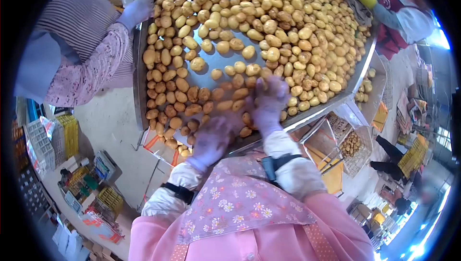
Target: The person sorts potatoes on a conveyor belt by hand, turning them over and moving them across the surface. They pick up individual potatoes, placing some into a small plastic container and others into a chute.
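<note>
Gloved left hand point(212, 141) and right hand point(268, 103) lie blurred on the potatoes point(225, 47) at frame centre — grip impossible to tell, fingers hidden.

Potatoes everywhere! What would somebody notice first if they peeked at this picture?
First, the heap of yellow potatoes covering the metal sorting table. Next, the left hand and right hand, both in pale gloves, lying on potatoes at the near edge. A co-worker's gloved hand rests at the table's left rim.
</note>
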`<state>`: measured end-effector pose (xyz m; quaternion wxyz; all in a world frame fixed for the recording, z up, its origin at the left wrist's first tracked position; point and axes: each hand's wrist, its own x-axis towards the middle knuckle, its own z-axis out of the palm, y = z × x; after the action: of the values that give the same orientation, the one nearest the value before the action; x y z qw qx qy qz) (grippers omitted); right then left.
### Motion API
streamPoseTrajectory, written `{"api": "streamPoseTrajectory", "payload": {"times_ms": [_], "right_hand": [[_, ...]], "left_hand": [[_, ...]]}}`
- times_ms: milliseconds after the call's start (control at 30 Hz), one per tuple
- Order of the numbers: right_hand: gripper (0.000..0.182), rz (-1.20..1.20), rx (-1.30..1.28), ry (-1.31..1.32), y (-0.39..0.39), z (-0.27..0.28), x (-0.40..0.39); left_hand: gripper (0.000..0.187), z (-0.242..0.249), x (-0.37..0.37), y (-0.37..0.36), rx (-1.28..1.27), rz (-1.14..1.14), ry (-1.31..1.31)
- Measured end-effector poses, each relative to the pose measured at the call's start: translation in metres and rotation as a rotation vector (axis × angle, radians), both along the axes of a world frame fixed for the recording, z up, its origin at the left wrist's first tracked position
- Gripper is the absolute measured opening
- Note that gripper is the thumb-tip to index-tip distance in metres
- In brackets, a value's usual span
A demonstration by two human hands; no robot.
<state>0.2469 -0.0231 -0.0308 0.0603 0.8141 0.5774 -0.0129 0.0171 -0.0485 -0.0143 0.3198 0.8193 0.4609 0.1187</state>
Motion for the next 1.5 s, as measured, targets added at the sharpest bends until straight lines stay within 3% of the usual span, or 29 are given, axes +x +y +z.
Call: {"api": "streamPoseTrajectory", "payload": {"times_ms": [67,133,167,200,267,300,333,367,433,467,533,567,633,733,833,900,933,967,1000,1033,1067,1100,1133,1167,1233,1367,1433,1467,1500], "right_hand": [[0.068,0.104,-0.037,0.068,-0.011,-0.011,-0.022],[0.068,0.671,-0.047,0.492,-0.027,-0.017,-0.003],[0.068,0.736,-0.162,0.619,-0.023,-0.016,0.026],[0.066,0.771,-0.128,0.376,-0.003,-0.02,0.048],[0.053,0.507,-0.072,0.018,0.048,-0.031,0.1],[0.055,0.364,0.105,0.163,0.068,-0.031,0.105],[0.061,0.228,-0.03,0.054,0.096,-0.023,0.087],[0.065,0.148,0.05,0.042,0.111,-0.035,0.063],[0.067,0.037,-0.03,0.164,0.143,-0.012,0.009],[0.067,0.039,-0.03,0.162,0.138,-0.019,0.009],[0.066,0.506,0.139,0.226,0.107,-0.041,0.008],[0.066,0.509,0.134,0.221,0.084,-0.038,0.015],[0.066,0.583,0.096,0.326,0.026,-0.02,0.038],[0.067,0.516,0.015,0.271,-0.043,0.0,0.047],[0.067,0.331,0.024,0.461,-0.07,0.004,0.045],[0.061,-0.652,0.197,1.825,-0.066,0.027,0.013],[0.046,-0.834,0.274,1.945,-0.051,0.048,-0.011],[0.046,-0.827,0.28,1.948,-0.051,0.039,-0.003],[0.039,-0.813,0.108,1.973,-0.052,0.027,0.007],[0.032,-0.801,-0.058,1.99,-0.055,0.015,0.015],[0.024,-0.863,0.019,1.774,-0.047,0.034,0.016],[0.024,-0.74,0.101,1.845,-0.058,0.027,0.033],[0.024,-0.766,0.109,1.879,-0.059,0.032,0.044],[0.024,-0.788,0.116,1.914,-0.058,0.037,0.054],[0.031,-0.782,0.094,1.952,-0.067,0.019,0.064],[0.036,-0.642,0.118,1.885,-0.079,0.008,0.043],[0.035,-0.525,0.054,1.995,-0.094,0.001,0.037],[0.033,-0.684,0.027,2.042,-0.093,0.02,0.029],[0.033,-0.688,0.035,2.041,-0.089,0.042,0.02]], "left_hand": [[0.045,-0.011,0.001,0.002,0.031,-0.298,-0.025],[0.044,-0.018,-0.036,0.004,0.012,-0.299,0.022],[0.043,-0.021,-0.056,0.007,0.004,-0.31,0.064],[0.043,-0.017,-0.071,0.014,0.003,-0.302,0.062],[0.042,-0.003,-0.092,0.02,-0.198,-0.089,0.33],[0.042,-0.004,-0.092,0.023,-0.207,-0.093,0.333],[0.039,-0.008,-0.087,0.033,0.011,0.055,0.228],[0.037,-0.012,-0.079,0.046,0.236,0.206,0.118],[0.034,-0.014,-0.036,0.087,0.357,0.331,0.03],[0.034,-0.022,-0.023,0.103,0.357,0.333,0.028],[0.031,-0.036,-0.007,0.124,0.204,0.189,0.088],[0.031,-0.034,-0.005,0.123,0.2,0.192,0.083],[0.034,-0.027,-0.001,0.128,0.103,0.051,0.34],[0.039,-0.034,-0.011,0.114,0.105,0.021,0.261],[0.041,-0.034,0.001,0.081,0.027,0.118,0.128],[0.04,-0.003,0.03,0.067,-0.221,-0.132,-0.089],[0.04,0.007,0.039,0.068,-0.22,-0.133,-0.089],[0.039,0.013,0.049,0.077,0.06,-0.231,-0.128],[0.038,0.015,0.056,0.087,0.342,-0.326,-0.165],[0.037,-0.008,0.044,0.094,0.008,0.076,-0.403],[0.036,-0.034,0.021,0.103,-0.342,0.482,-0.621],[0.033,-0.038,-0.002,0.122,-0.114,0.384,-0.182],[0.029,-0.036,-0.016,0.137,0.119,0.276,0.251],[0.029,-0.033,-0.016,0.14,0.122,0.278,0.247],[0.027,-0.027,-0.015,0.144,0.063,0.006,0.56],[0.028,-0.066,-0.027,0.121,0.305,-0.103,0.464],[0.031,-0.064,-0.02,0.108,0.102,0.351,0.16],[0.032,-0.016,0.007,0.095,-0.151,0.475,-0.024],[0.034,-0.03,0.019,0.071,-0.062,0.241,-0.059]]}}
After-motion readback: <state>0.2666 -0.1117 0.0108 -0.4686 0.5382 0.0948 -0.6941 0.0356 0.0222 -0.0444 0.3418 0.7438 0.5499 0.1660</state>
